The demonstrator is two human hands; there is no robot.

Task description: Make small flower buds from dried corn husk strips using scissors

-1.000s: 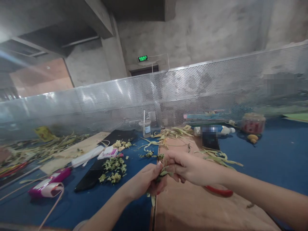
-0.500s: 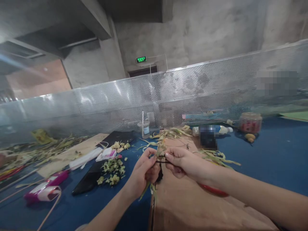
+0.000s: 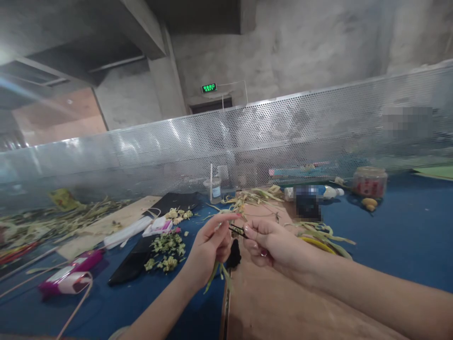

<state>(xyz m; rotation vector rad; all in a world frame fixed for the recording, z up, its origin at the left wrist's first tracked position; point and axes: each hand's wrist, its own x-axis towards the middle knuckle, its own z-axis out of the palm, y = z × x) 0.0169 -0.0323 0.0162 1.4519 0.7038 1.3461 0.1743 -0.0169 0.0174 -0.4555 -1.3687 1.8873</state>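
My left hand (image 3: 212,241) is closed round pale green plant strips (image 3: 220,274), whose ends hang below the palm. Its index finger stretches toward my right hand. My right hand (image 3: 267,241) pinches a thin black double strand (image 3: 238,230) between thumb and fingers; whether it is cord or a stiff pin I cannot tell. The strand reaches across to my left fingertips. Below and between the hands is a black fuzzy piece (image 3: 234,255), over the edge of a brown board (image 3: 269,297). What lies inside both fists is hidden.
Green-yellow flower pieces (image 3: 168,248) lie left on the blue table, near a magenta packet (image 3: 71,271). Behind stand a lidded cup with straw (image 3: 213,190) and a jar with red contents (image 3: 370,182). A bottle (image 3: 331,191) lies nearby. A perforated metal screen (image 3: 170,146) borders the back.
My left index finger has straightened out. The black strand now slants down toward my right hand, which has shifted slightly. A yellow curved item shows beyond my right forearm where a red one showed before.
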